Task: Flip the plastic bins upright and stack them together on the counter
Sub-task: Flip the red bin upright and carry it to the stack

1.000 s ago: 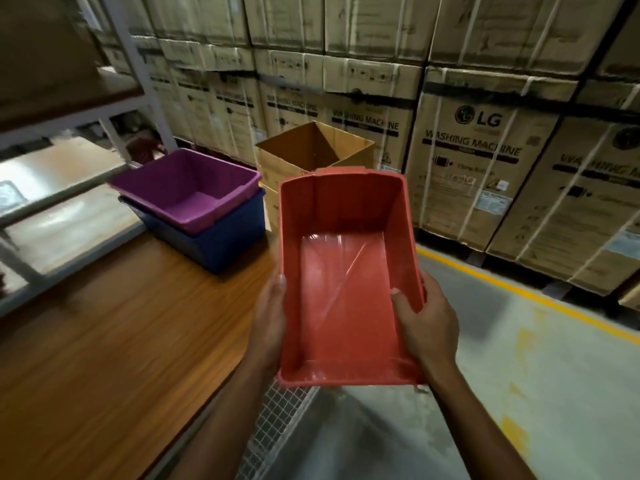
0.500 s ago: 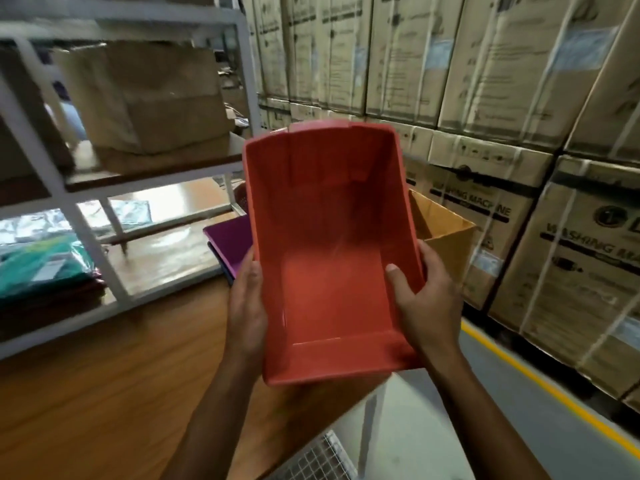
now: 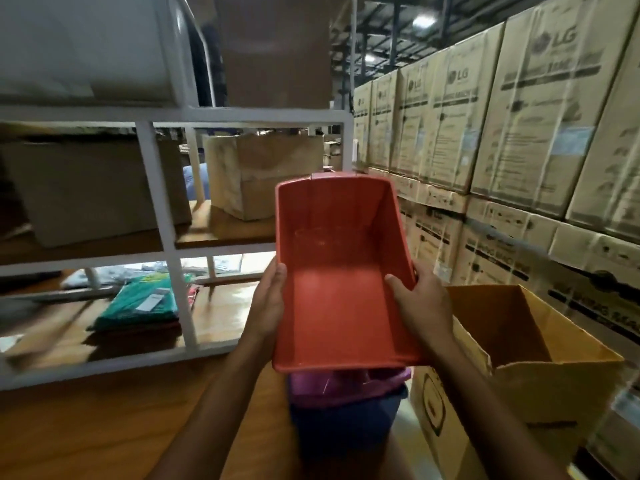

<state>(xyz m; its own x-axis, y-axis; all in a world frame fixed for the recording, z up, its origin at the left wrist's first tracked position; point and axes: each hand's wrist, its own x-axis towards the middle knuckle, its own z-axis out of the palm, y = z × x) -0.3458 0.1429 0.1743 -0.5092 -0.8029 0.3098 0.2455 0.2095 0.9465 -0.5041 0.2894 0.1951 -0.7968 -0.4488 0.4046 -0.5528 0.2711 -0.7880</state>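
Note:
I hold a red plastic bin [image 3: 341, 271] upright in the air, its open side facing me. My left hand [image 3: 270, 299] grips its left wall and my right hand [image 3: 420, 303] grips its right wall, thumbs inside the rim. Directly under it on the wooden counter [image 3: 104, 427] stands a purple bin [image 3: 346, 384] nested inside a blue bin [image 3: 346, 424]. The red bin hides most of the purple one and hangs just above its rim.
An open cardboard box [image 3: 519, 358] stands right of the bin stack. A white metal shelf rack [image 3: 166, 244] rises behind the counter with cartons and folded green cloth [image 3: 142, 299]. Stacked washing machine cartons [image 3: 519, 133] fill the right side.
The red bin has travelled forward with both hands and now hangs right over the purple and blue stack. My view has swung upward and closer to the shelf.

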